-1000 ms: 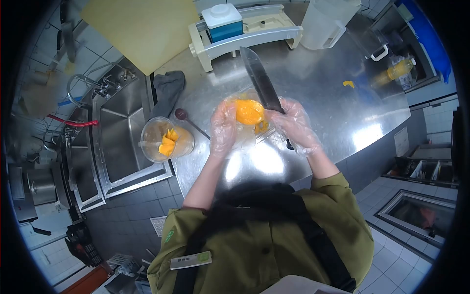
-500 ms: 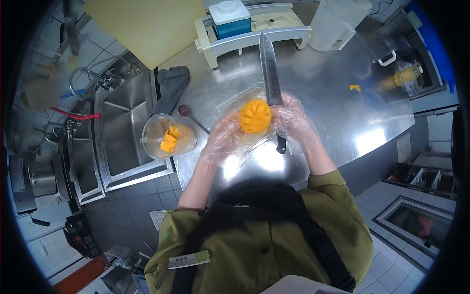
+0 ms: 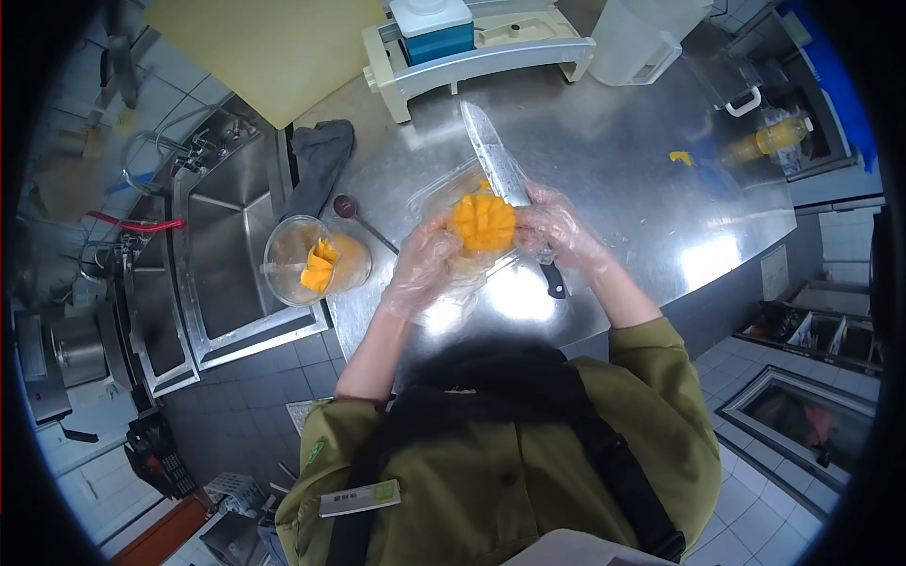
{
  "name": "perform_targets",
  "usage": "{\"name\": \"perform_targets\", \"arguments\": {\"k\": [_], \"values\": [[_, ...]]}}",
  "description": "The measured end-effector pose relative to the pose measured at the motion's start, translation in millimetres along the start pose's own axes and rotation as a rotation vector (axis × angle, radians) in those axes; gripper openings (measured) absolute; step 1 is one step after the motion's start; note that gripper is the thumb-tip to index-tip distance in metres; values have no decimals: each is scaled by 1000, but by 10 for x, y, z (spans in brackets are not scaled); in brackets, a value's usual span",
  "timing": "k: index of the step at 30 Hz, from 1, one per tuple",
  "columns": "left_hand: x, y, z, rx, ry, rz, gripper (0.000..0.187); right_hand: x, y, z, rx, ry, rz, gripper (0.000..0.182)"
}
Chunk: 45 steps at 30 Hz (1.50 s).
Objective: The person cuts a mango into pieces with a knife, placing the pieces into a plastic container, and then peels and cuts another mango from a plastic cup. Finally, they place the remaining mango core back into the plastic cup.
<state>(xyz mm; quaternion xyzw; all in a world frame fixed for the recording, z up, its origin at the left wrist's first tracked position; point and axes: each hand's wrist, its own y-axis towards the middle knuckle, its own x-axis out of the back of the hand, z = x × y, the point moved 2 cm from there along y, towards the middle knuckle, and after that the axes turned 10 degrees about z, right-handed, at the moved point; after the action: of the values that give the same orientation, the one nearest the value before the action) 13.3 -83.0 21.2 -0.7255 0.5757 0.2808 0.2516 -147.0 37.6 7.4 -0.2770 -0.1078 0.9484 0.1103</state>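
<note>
A scored piece of mango (image 3: pixel 483 224), its orange flesh cut into cubes that stand apart, is held above a clear plastic container (image 3: pixel 436 193). My left hand (image 3: pixel 427 257), in a clear plastic glove, grips the mango's left side. The gloved right hand (image 3: pixel 564 231) is closed round a large knife (image 3: pixel 493 156), and its fingertips reach the mango's right edge. The blade slants up and to the left behind the fruit, while the black handle end shows below the hand. A bit of orange flesh (image 3: pixel 483 185) lies beside the blade. The mango's underside is hidden.
Left of my hands stand a clear jug (image 3: pixel 354 264) with mango peel and a long-handled spoon (image 3: pixel 347 208). Beyond are a grey cloth (image 3: pixel 319 160), a sink (image 3: pixel 231 255), a yellow cutting board (image 3: pixel 274 57), a cream rack (image 3: pixel 491 71) and a pitcher (image 3: pixel 642 42).
The knife has tipped to the left and its point is lower. The mango's cubes are spread more widely, and an orange bit now shows by the blade. The view has shifted slightly.
</note>
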Motion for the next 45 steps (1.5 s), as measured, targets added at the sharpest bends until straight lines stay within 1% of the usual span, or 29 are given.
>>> {"name": "perform_targets", "arguments": {"k": [2,5,6,9,12,15,18,21,24,27,30,33,36,39,42,45], "values": [[50,-27,44,-26,101,-137,37,-315,-125,202,19,-246,-300,33],[27,-51,115,-72,190,-329,29,-371,-249,210,778,-1449,-380,43],[4,-44,144,-87,209,-388,26,-547,-339,284,795,-1531,-370,48],[-9,-11,257,-76,249,-468,22,-663,-523,192,572,-1774,-292,56],[-97,-28,262,-63,212,-424,24,-601,-501,90,654,-1819,-271,59],[-111,-20,362,-99,108,-419,28,-547,-474,-31,692,-1833,-309,60],[-122,-31,464,-158,91,-391,34,-510,-427,-133,637,-1868,-356,61],[-43,-123,544,-166,257,-386,36,-454,-369,-139,537,-1831,-346,59],[-14,-121,543,-164,200,-364,37,-399,-340,-177,507,-1807,-359,56],[-131,-127,449,-203,140,-343,37,-212,-287,-347,290,-1925,-349,54],[-92,-94,452,-282,63,-340,37,-98,-304,-341,410,-1572,-386,49],[-61,-66,477,-326,63,-383,37,-432,-416,-112,376,-1854,-492,42],[-41,-57,514,-282,100,-430,37,-598,-489,-100,503,-1790,-337,45],[-119,-70,467,-273,198,-389,37,-563,-454,-156,587,-1884,-397,49],[-196,-108,462,-301,65,-339,37,-487,-398,-211,639,-1865,-378,53],[-154,-97,482,-296,46,-354,38,-485,-365,-212,661,-1851,-393,53]]}}
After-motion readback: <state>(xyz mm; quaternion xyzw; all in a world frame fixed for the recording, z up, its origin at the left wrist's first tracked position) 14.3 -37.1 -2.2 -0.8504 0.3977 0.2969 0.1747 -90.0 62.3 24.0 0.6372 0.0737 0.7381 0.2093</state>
